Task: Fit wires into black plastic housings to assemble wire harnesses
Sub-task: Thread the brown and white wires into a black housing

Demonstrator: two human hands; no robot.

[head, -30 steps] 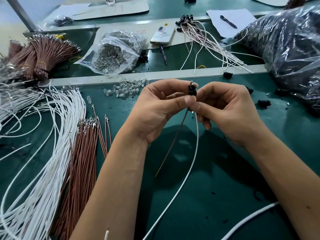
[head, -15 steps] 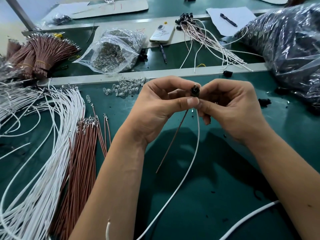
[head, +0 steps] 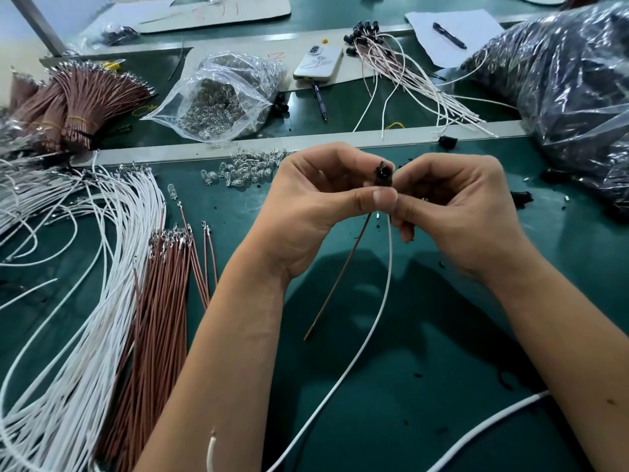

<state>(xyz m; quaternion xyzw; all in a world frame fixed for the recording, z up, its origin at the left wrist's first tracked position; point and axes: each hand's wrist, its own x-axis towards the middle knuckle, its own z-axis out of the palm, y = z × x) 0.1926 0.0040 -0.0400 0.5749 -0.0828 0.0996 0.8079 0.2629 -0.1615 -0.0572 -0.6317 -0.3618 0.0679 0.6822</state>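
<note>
A small black plastic housing [head: 383,176] stands upright between my two hands, above the green mat. My left hand [head: 316,206] pinches it from the left with thumb and curled fingers. My right hand [head: 452,212] pinches it from the right, fingers curled round its lower part. A brown wire [head: 340,277] and a white wire [head: 381,311] hang down from the housing's underside. Loose white wires [head: 85,301] and brown wires [head: 160,294] with metal terminals lie spread at the left.
Clear bulbs [head: 245,168] lie scattered beyond my hands, and a clear bag [head: 221,97] holds more. Finished harnesses [head: 401,69] lie at the back, beside a phone [head: 318,63] and pens. A big plastic bag [head: 571,90] of black housings fills the right. Bundled brown wires [head: 75,103] sit far left.
The housing has turned slightly in my fingers and both hands have shifted a little; the two wires still hang below it.
</note>
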